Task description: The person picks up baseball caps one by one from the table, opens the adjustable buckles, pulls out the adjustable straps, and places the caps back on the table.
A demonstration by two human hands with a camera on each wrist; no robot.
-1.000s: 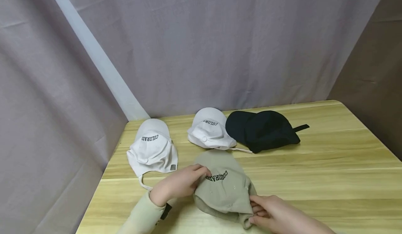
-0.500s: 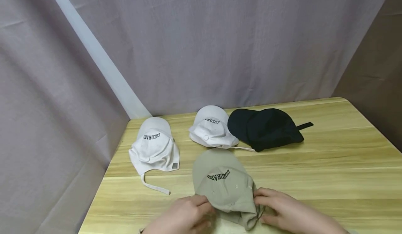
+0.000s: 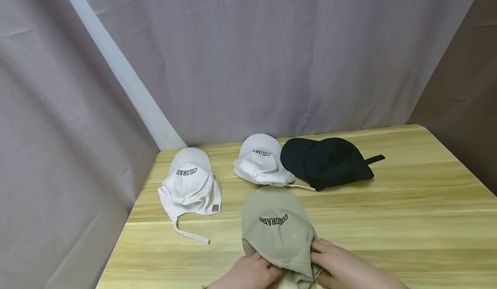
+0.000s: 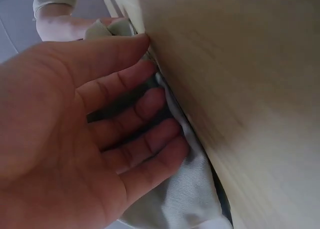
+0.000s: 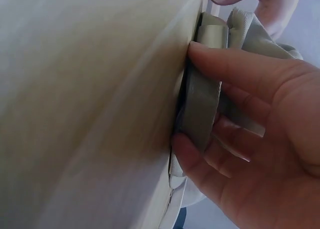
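An olive-beige baseball cap (image 3: 277, 233) lies at the table's near middle, its brim pointing away and COLORADO lettering on its front. My left hand (image 3: 248, 271) is at its near left edge. In the left wrist view, that hand's slightly bent fingers (image 4: 145, 144) touch the cap's rim, while the thumb stays apart from them. On the cap's right side, my right hand (image 3: 338, 263) grips the fabric near the back. The right wrist view shows its thumb and fingers around the cap's strap-like band (image 5: 200, 106), with some fingertips hidden behind it.
A white cap (image 3: 190, 185) lies at the left with its strap trailing forward. Behind the beige cap sits another white cap (image 3: 262, 164), right beside a black cap (image 3: 330, 161) whose strap sticks out rightward. Grey curtains (image 3: 248, 56) stand behind the wooden table (image 3: 407, 220).
My left hand has moved from the beige cap's left side by the brim down to its near edge. The right hand keeps its place at the right side; the cap has shifted slightly rightward.
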